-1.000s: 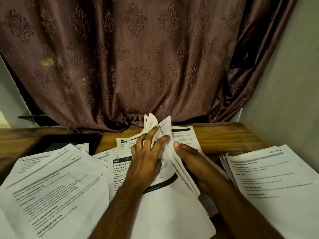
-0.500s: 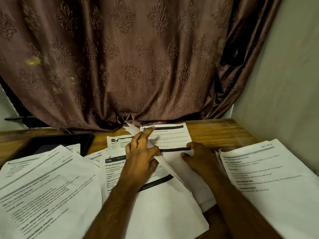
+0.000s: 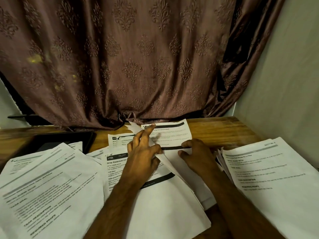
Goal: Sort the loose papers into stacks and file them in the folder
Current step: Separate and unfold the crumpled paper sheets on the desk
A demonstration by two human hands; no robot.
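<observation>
Head cam: paper stacks sit near left and near right on the wooden table. Middle pile: left hand pinches a bunch of lifted sheets, right hand presses flat, fingers relaxed. Dark tablet far left, curtain behind.

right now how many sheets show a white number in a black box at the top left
3 legible: 3703 sheet left of the left hand, one behind it near the tablet, one under the left fingers. Others may be hidden beneath.
</observation>
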